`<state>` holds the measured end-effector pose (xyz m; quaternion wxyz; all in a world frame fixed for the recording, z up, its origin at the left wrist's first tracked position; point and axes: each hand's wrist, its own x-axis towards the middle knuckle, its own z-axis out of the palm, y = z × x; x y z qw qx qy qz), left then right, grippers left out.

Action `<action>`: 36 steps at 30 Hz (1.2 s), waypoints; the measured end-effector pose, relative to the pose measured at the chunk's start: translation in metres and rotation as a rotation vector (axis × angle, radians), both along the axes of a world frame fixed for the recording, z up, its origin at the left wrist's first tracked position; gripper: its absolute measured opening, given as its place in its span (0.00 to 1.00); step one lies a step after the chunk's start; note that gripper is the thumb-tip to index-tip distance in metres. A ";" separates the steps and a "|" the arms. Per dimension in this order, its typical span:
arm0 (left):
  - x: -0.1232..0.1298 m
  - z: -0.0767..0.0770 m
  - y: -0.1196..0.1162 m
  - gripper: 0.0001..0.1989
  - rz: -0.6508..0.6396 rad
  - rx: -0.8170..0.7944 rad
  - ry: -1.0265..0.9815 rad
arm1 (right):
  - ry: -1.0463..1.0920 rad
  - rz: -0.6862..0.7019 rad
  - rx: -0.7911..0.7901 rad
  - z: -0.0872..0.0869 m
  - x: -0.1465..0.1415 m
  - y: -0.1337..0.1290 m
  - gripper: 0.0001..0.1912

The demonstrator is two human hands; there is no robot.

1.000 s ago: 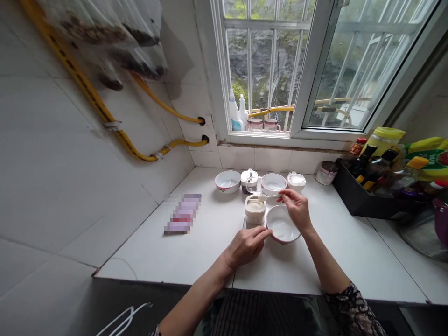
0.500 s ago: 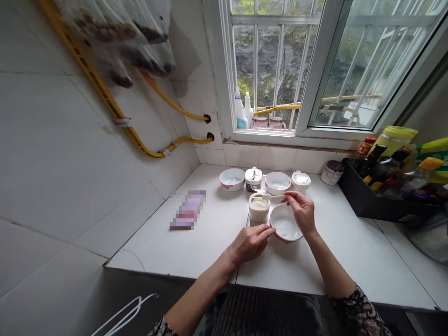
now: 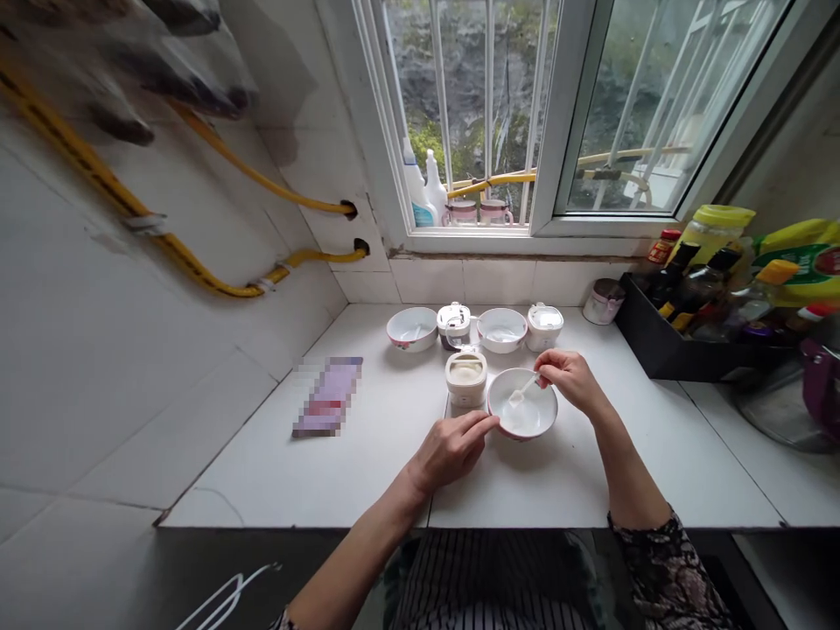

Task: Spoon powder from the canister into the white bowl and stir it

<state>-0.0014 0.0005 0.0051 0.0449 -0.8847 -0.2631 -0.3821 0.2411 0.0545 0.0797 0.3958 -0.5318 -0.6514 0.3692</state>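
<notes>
A small white spoon [image 3: 518, 395] is pinched in my right hand [image 3: 570, 381], its scoop over the inside of a white bowl [image 3: 542, 420]. My left hand [image 3: 452, 448] is closed at the bowl's lower left rim, its fingertips on the edge and the thumb mostly hidden. Just left of the bowl stands an uncovered cream jar [image 3: 465, 385] with pale contents. Behind it is a jar with dark contents [image 3: 454, 327], between two more white bowls, the left bowl [image 3: 412, 331] and the right bowl [image 3: 502, 331]. Another white jar [image 3: 544, 327] stands at the right end of that row.
A blurred-out purple rectangle [image 3: 328, 398] lies on the counter at left. A black box [image 3: 682, 350] of bottles stands at right, near a small lidded pot [image 3: 604, 302] and a glass lid [image 3: 774, 411]. A yellow pipe [image 3: 177, 258] runs along the left wall.
My right hand has brought the spoon from over the cream jar to over the front bowl, tilting its scoop down into it. The camera view has shifted. My left hand stays at the bowl's rim.
</notes>
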 end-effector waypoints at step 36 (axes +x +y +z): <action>0.001 0.000 0.001 0.19 -0.001 0.006 -0.001 | 0.128 -0.003 -0.103 -0.011 -0.013 0.002 0.08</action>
